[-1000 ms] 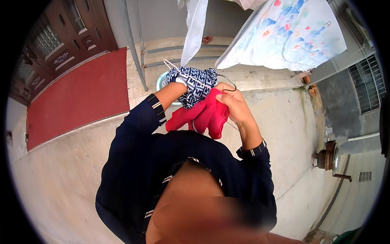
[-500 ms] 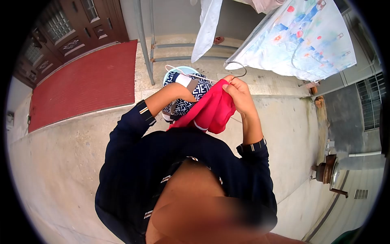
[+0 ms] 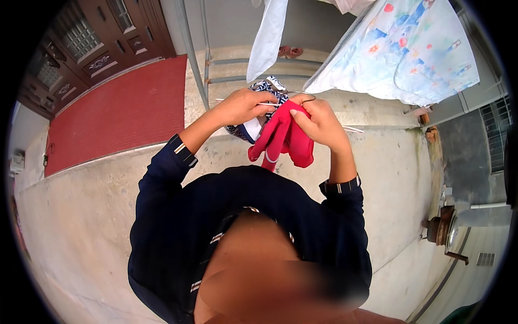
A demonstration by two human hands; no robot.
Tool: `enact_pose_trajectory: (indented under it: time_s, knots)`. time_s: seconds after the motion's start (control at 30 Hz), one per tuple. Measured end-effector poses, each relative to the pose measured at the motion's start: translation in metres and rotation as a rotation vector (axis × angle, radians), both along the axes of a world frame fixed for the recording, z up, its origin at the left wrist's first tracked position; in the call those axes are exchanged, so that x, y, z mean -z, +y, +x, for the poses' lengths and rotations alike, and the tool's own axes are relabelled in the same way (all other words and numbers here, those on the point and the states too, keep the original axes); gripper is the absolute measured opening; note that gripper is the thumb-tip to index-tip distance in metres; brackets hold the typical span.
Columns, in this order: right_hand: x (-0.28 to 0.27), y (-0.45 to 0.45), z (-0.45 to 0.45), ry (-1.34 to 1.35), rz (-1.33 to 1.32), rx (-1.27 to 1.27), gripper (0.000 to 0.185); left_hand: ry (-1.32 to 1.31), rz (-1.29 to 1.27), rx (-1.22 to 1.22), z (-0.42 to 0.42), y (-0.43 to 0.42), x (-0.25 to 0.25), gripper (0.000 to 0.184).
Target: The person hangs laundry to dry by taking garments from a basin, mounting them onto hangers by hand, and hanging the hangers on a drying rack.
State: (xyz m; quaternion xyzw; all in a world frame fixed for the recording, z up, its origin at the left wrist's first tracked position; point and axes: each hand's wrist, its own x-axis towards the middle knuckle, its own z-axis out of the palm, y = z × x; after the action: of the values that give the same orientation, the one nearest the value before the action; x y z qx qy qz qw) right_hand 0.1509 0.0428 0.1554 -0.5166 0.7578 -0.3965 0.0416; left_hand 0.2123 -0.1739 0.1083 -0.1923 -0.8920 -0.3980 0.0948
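My right hand pinches a red cloth together with the hanger just below its metal hook. The red cloth hangs down in folds in front of my chest. My left hand is closed on the white bar of the hanger, beside a navy and white patterned cloth that hangs behind and below it. The hanger's other end sticks out to the right of my right wrist.
Grey metal rails stand ahead, with a white cloth and a flowered sheet hanging there. A red mat lies before brown doors. A rusty stove stands at the right.
My left hand has come out from the patterned cloth and up onto the hanger bar. The hanger has tilted flatter, and the light blue basin behind is now hidden.
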Motion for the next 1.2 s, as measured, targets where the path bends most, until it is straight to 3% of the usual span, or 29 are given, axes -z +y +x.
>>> enact_pose_trajectory:
  time_s: [0.17,0.27,0.3,0.37,0.43,0.47,0.5,0.6,0.67,0.73,0.8,0.87,0.97,1.03,1.2]
  knots:
    - [0.011,-0.002,-0.01,0.463,-0.059,0.267,0.06,-0.068,0.139,-0.057,-0.01,0.006,0.001,0.021]
    - [0.04,0.001,-0.028,0.623,-0.278,0.341,0.062,-0.104,0.176,-0.1,-0.016,0.003,0.001,0.021]
    - [0.042,0.003,-0.033,0.76,-0.39,0.388,0.047,-0.132,0.193,-0.151,-0.016,0.001,-0.006,0.022]
    - [0.057,0.014,-0.035,0.533,-0.709,0.562,0.034,-0.167,0.229,-0.255,-0.021,-0.009,-0.011,0.023]
    - [0.043,0.026,-0.013,-0.07,-1.096,0.599,0.024,-0.191,0.324,-0.273,-0.024,-0.025,-0.018,0.023]
    - [0.03,0.036,0.0,-0.566,-1.286,0.519,0.024,-0.204,0.374,-0.284,-0.025,-0.033,-0.019,0.023]
    - [0.032,0.055,-0.004,-0.761,-1.252,0.47,0.024,-0.183,0.383,-0.273,-0.029,-0.041,-0.018,0.023]
    - [0.063,0.074,-0.009,-0.842,-1.018,0.215,0.027,-0.129,0.417,-0.244,-0.023,-0.039,-0.03,0.026]
    - [0.076,0.052,-0.001,-0.866,-0.795,0.273,0.033,-0.133,0.396,-0.211,-0.021,-0.036,-0.036,0.025]
    - [0.09,0.021,0.007,-0.771,-0.57,0.274,0.041,-0.137,0.396,-0.158,-0.018,-0.034,-0.038,0.025]
    - [0.112,-0.017,0.006,-0.368,-0.263,0.529,0.029,-0.141,0.413,-0.088,-0.017,-0.031,-0.038,0.025]
    - [0.143,-0.029,-0.006,-0.524,-0.257,0.424,0.02,-0.141,0.367,-0.088,-0.018,-0.03,-0.038,0.024]
    - [0.08,-0.014,0.006,-1.014,-0.768,0.4,0.015,-0.094,0.259,-0.142,-0.022,-0.037,-0.007,0.026]
    - [0.067,0.011,-0.013,-0.941,-1.006,0.388,0.021,-0.167,0.237,-0.186,-0.011,-0.043,-0.002,0.026]
    - [0.069,0.055,-0.032,-0.811,-0.932,0.624,0.018,-0.145,0.366,-0.298,0.002,-0.065,-0.005,0.024]
